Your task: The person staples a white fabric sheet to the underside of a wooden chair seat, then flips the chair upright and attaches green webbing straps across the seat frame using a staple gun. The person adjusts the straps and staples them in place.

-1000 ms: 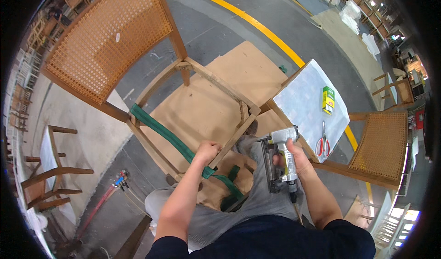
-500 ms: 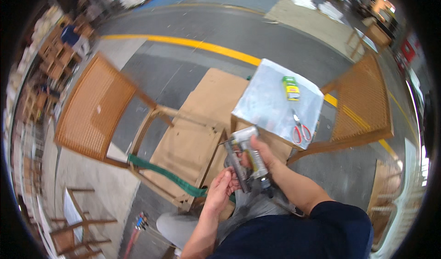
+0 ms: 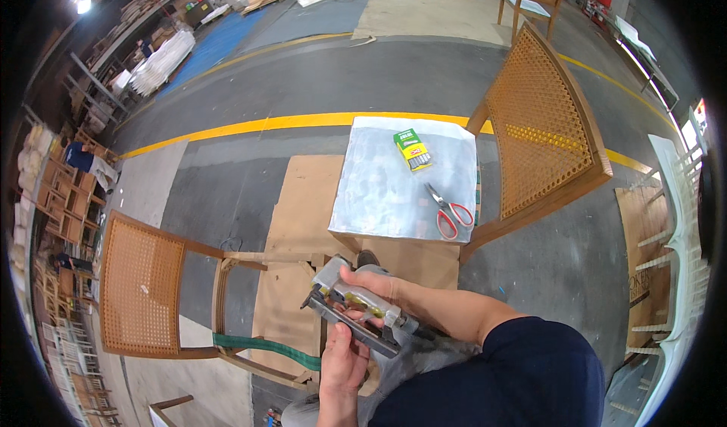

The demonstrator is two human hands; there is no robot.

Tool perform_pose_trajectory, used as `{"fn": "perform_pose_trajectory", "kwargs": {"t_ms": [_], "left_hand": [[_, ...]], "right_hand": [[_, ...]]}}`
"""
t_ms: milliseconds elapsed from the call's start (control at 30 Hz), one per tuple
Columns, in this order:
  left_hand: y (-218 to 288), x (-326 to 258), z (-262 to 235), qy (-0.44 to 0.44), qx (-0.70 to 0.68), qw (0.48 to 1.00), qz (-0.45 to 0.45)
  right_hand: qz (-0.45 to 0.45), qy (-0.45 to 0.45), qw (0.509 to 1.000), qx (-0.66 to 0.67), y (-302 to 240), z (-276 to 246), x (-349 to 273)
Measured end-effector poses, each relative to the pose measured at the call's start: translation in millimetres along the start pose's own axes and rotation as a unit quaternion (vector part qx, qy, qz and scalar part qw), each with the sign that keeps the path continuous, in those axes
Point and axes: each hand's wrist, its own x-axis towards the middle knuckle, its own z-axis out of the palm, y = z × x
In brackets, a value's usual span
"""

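In front of my body I hold a grey metal pneumatic staple gun (image 3: 362, 306), tilted with its nose toward the upper left. My right hand (image 3: 379, 285) wraps round its handle, thumb on top. From below, my left hand (image 3: 344, 357) grips the dark magazine (image 3: 371, 338); some of its fingers are hidden behind the tool. Just left is a wooden chair frame with no seat, a cane back (image 3: 142, 287) and a green webbing strap (image 3: 265, 344) across it. Farther ahead, a chair's pale covered seat (image 3: 371, 185) carries a green-and-yellow box (image 3: 413, 150) and red-handled scissors (image 3: 450, 213).
Brown cardboard (image 3: 291, 207) lies on the grey floor under both chairs. The right chair's cane back (image 3: 541, 124) rises beside its seat. White chair frames (image 3: 666, 268) stand at far right. At far left, a person (image 3: 89, 162) is near stacked wooden chairs.
The staple gun has turned from nearly upright to a slant, nose toward the upper left, and both hands have turned with it. My view has swung to the right.
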Motion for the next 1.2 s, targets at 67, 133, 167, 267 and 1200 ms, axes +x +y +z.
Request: {"fn": "perform_pose_trajectory", "kwargs": {"t_ms": [67, 133, 167, 267, 1200], "left_hand": [[2, 6, 1, -0.001, -0.031, 0.999, 0.010], [6, -2, -9, 0.029, -0.046, 0.998, -0.010], [9, -13, -15, 0.057, -0.050, 0.997, -0.012], [-1, -11, 4, 0.009, -0.044, 0.999, -0.026], [-18, -42, -29, 0.113, -0.166, 0.979, -0.046]], "right_hand": [[0.009, 0.061, 0.992, -0.114, -6, -8, -4], [0.124, 0.135, 0.939, -0.290, -34, -33, -16], [0.119, 0.103, 0.911, -0.382, -61, -45, -20], [-0.109, 0.533, 0.732, -0.410, -114, -150, -95], [-0.237, 0.691, 0.544, -0.412, -125, -151, -120]]}}
